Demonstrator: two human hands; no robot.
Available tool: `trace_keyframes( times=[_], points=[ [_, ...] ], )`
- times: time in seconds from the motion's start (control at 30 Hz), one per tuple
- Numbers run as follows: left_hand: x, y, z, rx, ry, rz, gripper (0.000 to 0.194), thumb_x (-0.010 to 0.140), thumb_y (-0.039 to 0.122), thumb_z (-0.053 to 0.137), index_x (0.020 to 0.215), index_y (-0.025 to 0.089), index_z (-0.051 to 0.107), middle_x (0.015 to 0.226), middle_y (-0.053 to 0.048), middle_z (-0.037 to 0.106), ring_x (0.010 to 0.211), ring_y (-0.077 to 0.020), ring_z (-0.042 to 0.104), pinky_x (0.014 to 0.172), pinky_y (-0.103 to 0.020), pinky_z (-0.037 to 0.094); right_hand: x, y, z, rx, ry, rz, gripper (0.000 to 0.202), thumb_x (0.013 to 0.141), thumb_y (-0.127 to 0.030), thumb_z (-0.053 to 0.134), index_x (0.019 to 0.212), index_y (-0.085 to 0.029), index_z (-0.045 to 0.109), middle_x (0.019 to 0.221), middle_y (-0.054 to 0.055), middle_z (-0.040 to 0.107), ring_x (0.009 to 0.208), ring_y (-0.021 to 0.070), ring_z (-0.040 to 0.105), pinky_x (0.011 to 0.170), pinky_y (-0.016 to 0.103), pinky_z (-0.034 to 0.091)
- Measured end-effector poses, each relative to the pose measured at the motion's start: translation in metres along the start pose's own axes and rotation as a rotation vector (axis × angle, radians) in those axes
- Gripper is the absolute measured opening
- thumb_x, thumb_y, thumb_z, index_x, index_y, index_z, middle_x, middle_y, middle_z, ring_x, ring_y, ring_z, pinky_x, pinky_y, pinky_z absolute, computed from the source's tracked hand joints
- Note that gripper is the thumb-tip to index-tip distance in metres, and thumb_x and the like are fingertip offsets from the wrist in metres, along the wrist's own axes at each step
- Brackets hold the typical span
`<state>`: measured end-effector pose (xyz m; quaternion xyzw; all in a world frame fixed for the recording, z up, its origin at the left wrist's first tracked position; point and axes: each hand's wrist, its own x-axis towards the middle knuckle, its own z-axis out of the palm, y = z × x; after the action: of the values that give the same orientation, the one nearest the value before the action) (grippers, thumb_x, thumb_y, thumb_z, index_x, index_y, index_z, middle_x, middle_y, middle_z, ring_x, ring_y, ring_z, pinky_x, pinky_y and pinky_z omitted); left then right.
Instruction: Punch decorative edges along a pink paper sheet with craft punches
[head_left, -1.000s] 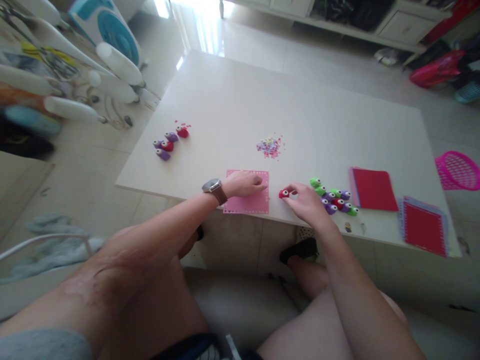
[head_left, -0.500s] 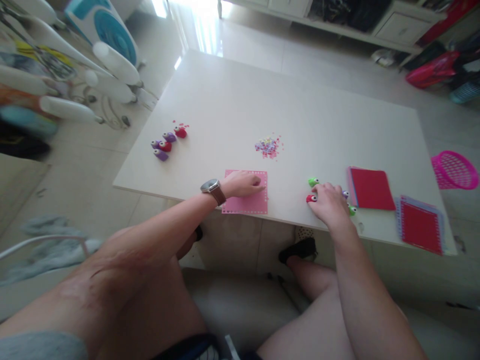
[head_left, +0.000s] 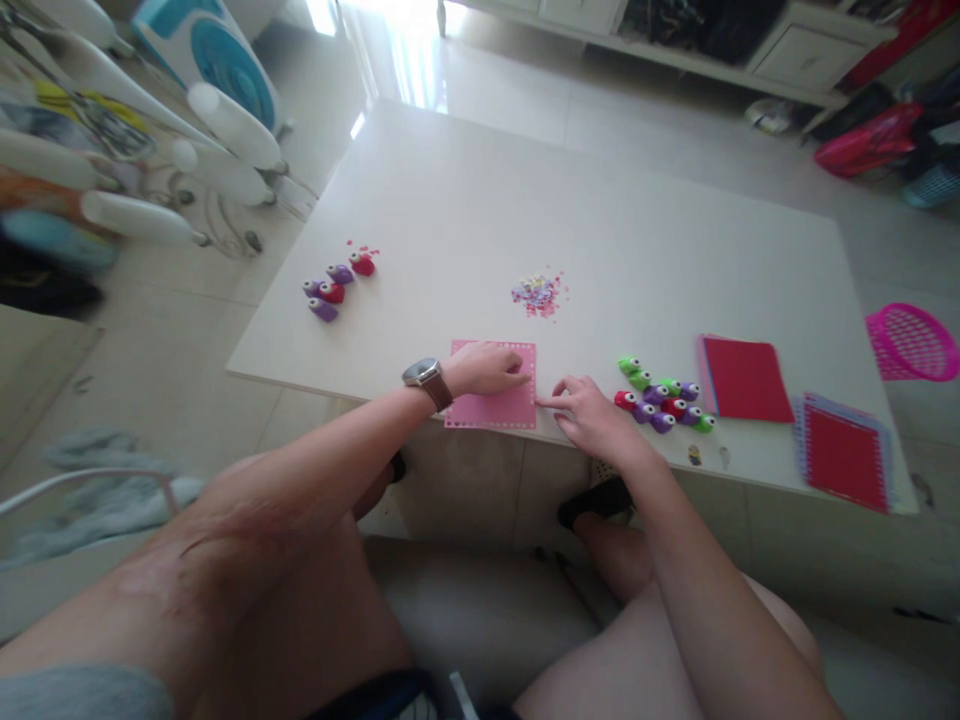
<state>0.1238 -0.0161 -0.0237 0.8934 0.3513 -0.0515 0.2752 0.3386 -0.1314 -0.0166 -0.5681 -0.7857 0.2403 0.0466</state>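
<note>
A square of pink paper with small holes punched along its edges lies at the table's near edge. Across it rests my left hand, its fingers curled in and nothing visible in them; their undersides are hidden. My right hand is at the paper's right side, index finger stretched out to that edge and the other fingers loosely bent. To its right stand several small paper punches in green, purple and red, with round eye-like knobs.
More punches stand at the left. A pile of punched paper bits lies beyond the pink sheet. On the right are a stack of coloured paper and a stack of edge-punched sheets. A pink basket is beyond the table.
My right hand has left the punches and moved left to the pink paper's edge, its index finger now extended. The punches it covered now show. My left hand has stayed in place.
</note>
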Motion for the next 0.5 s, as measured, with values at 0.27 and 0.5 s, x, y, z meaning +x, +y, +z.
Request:
trace_keyframes(
  times=[0.27,0.5],
  points=[
    [-0.001,0.001,-0.002,0.006,-0.017,-0.007,0.053,0.095,0.058,0.038,0.082,0.02,0.072,0.084,-0.008,0.075,0.069,-0.0202,0.062,0.062,-0.032,0.034,0.005,-0.003,-0.012,0.167,0.101,0.247,0.032,0.087,-0.007,0.052,0.105,-0.019,0.076,0.104,0.007,0.075,0.096,0.0208,0.066,0.091,0.032,0.049],
    [-0.001,0.002,-0.003,0.006,-0.016,-0.006,0.051,0.095,0.058,0.04,0.081,0.02,0.071,0.084,-0.008,0.075,0.069,-0.0195,0.061,0.063,-0.031,0.035,0.01,-0.011,-0.01,0.327,0.036,0.317,0.026,0.084,-0.004,0.048,0.094,-0.019,0.067,0.094,0.005,0.076,0.093,0.0177,0.069,0.088,0.028,0.049]
  ],
)
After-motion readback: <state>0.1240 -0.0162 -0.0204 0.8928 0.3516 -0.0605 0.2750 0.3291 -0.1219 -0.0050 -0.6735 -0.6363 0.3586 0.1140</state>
